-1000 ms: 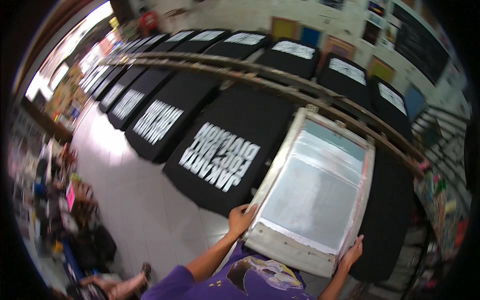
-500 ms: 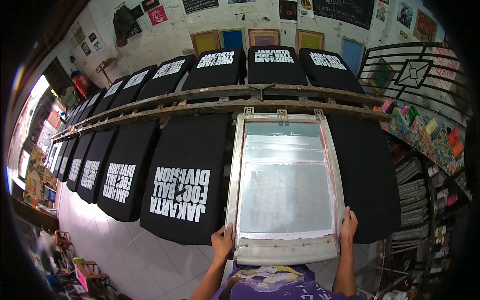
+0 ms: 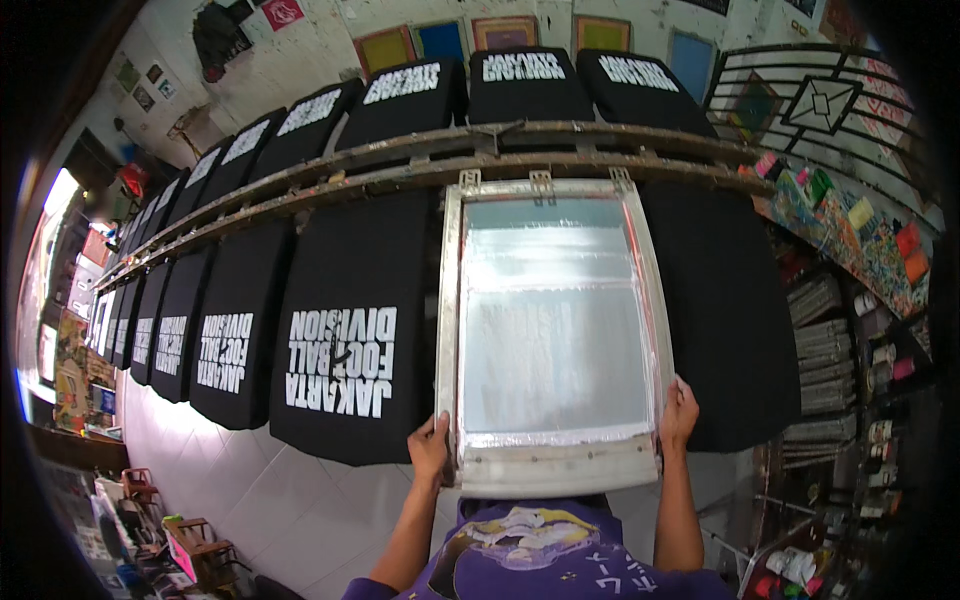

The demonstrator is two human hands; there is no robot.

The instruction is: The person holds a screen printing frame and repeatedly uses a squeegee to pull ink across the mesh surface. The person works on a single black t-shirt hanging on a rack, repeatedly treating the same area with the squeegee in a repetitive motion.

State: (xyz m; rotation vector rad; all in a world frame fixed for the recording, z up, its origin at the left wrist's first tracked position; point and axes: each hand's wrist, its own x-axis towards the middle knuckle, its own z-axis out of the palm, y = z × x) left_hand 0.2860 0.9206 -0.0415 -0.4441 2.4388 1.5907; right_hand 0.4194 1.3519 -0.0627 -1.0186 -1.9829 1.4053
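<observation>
A screen-printing frame (image 3: 450, 330) with pale metal edges and a translucent grey mesh (image 3: 550, 350) lies in front of me, its far end at the wooden rail. Whitish ink bands cross the mesh. My left hand (image 3: 429, 452) grips the frame's left edge near its lower corner. My right hand (image 3: 680, 413) is closed around the right edge at a similar height. To the left lies a black T-shirt (image 3: 350, 250) with a white block-letter print; a plain black T-shirt (image 3: 720, 320) lies to the right. What is under the frame is mostly hidden.
Paint-stained wooden rails (image 3: 400, 165) run across behind the frame. Beyond them, several printed black shirts (image 3: 520, 100) lie in a row. Shelves (image 3: 820, 350) of stacked items stand at the right, below a paint-spattered board (image 3: 850, 230). Wooden stools (image 3: 195, 550) are at the lower left.
The whole view has shifted, so the rails, shirts and frame appear higher and slightly farther left. Both hands keep their hold on the frame's sides.
</observation>
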